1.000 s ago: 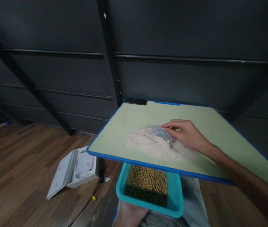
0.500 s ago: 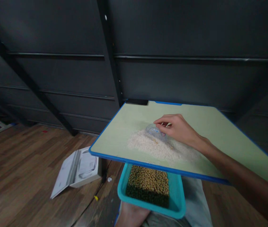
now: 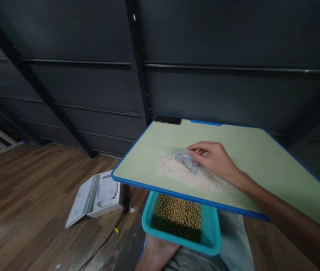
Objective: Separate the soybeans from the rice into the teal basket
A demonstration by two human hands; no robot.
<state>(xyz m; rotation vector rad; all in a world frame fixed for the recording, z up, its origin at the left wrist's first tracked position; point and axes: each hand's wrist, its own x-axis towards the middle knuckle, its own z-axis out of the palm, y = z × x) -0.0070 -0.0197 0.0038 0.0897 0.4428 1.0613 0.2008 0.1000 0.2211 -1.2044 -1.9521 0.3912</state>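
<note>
A clear plastic protractor [image 3: 187, 159] is pinched in my right hand [image 3: 211, 157], its edge down in a spread pile of white grains like rice [image 3: 173, 171] on the pale green tabletop [image 3: 241, 145]. A few yellowish beans lie among the grains beside it. Below the table's near edge, my left hand [image 3: 160, 248] supports a turquoise tray [image 3: 210, 229] from underneath; its fingers are mostly hidden by the tray. Round tan beans [image 3: 181, 212] fill much of the tray, the near part in dark shadow.
A black flat object [image 3: 167, 120] rests at the table's far left corner, by the dark panelled wall [image 3: 92, 86]. On the wooden floor, an open white box [image 3: 107, 194] stands left of the table, near a black cable [image 3: 103, 242] with a yellow tie.
The protractor has tilted and sits lower in the grains, with my right hand slightly lower. The whole view has shifted a little, and the left hand still supports the tray.
</note>
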